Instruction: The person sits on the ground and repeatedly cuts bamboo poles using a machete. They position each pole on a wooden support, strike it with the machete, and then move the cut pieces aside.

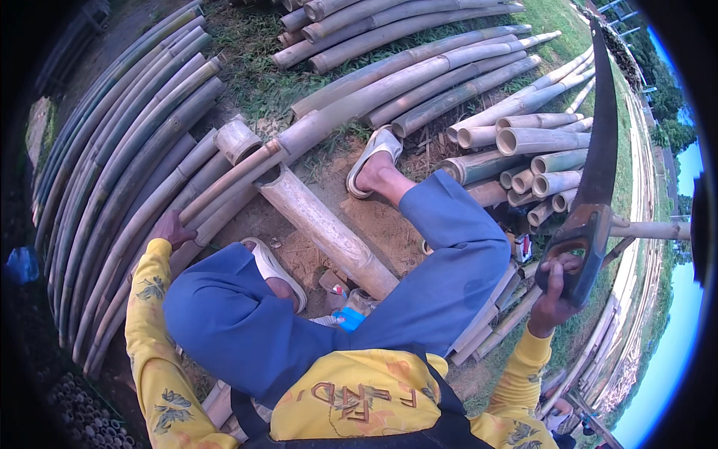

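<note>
My right hand (pixel 555 295) is wrapped round the handle of a handsaw (pixel 601 142), raised at the right with its long dark blade pointing up and away from the bamboo. On the left, my left hand (pixel 176 230) closes on the near end of a slim brown bamboo pole (pixel 232 178). That pole slants up to the right, across the top of a thick pale bamboo log (pixel 329 228) lying between my legs. A short, wide bamboo piece (pixel 238 141) sits beside the pole. Just where the slim pole ends at its far side is hard to tell.
Long bamboo poles (pixel 127 172) are stacked at the left. More poles (pixel 419 71) lie ahead, and cut pieces (pixel 546 142) are piled at the right. Sawdust (pixel 381 224) covers the ground near my feet. A blue wrapper (pixel 348 319) lies by the log's near end.
</note>
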Motion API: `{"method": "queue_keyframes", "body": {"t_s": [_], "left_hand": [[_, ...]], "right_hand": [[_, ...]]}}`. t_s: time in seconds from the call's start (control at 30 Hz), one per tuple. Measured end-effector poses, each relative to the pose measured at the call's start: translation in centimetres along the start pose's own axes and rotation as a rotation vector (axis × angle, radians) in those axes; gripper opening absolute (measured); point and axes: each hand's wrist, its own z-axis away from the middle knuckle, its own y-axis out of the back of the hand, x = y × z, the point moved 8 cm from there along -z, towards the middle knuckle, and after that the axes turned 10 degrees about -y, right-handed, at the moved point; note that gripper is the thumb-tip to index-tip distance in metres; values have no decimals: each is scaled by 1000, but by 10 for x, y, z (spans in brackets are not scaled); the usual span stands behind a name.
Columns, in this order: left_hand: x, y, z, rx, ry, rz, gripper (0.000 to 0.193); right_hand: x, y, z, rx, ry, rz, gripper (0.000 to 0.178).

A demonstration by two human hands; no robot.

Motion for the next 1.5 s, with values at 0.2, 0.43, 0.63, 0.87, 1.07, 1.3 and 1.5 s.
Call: {"method": "queue_keyframes", "body": {"t_s": [0.2, 0.43, 0.63, 0.87, 1.07, 1.3, 1.5], "left_hand": [[8, -2, -2, 46, -18, 38, 83], [21, 4, 4, 168, -87, -12, 69], [14, 1, 3, 170, -57, 11, 70], [8, 1, -1, 218, -56, 17, 76], [16, 4, 8, 157, -27, -32, 79], [23, 5, -7, 158, -54, -1, 68], [10, 3, 4, 132, -41, 15, 71]], "right_hand": [[-9, -182, 69, -523, -370, -363, 10], [39, -276, 148, -797, -369, -235, 16], [54, -288, 156, -879, -462, -202, 19], [44, -306, 139, -965, -365, -141, 25], [36, -241, 163, -1013, -525, -213, 24], [47, -379, 120, -1036, -325, -220, 22], [64, -276, 152, -1073, -454, -180, 19]]}}
